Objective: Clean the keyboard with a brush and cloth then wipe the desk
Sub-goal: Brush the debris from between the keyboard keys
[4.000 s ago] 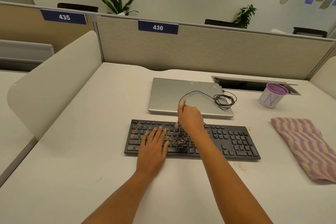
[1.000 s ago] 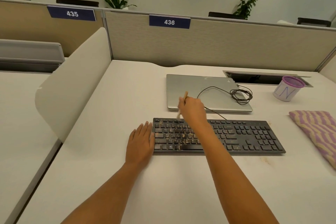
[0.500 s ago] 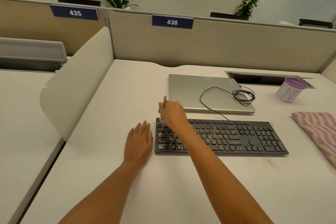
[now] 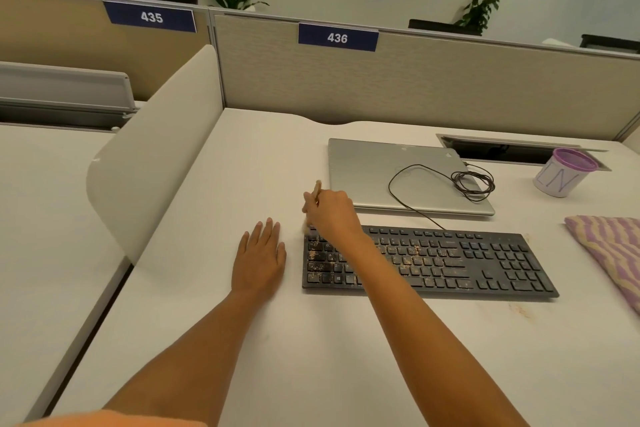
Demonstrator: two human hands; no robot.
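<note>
L hand (image 4: 260, 255) flat on desk (image 4: 311, 357), fingers straight and relaxed, holding nothing. It lies just beside the L end of kbd (image 4: 450, 260), at 9 o'clock from it, not touching.

R hand (image 4: 330, 213) is over the kbd's far-L corner, fingers pinched round brush (image 4: 316, 189). Handle tip points to ~11 o'clock; bristle end down at the corner keys, blurred.

Kbd long axis runs 9–3 o'clock. Crumbs on L + mid keys, i.e. 3–4 o'clock from brush. Judgement: next strokes go rightward along rows; R hand is nearer.

Cloth (image 4: 613, 246) at 3 o'clock of kbd, well apart from both hands.
</note>
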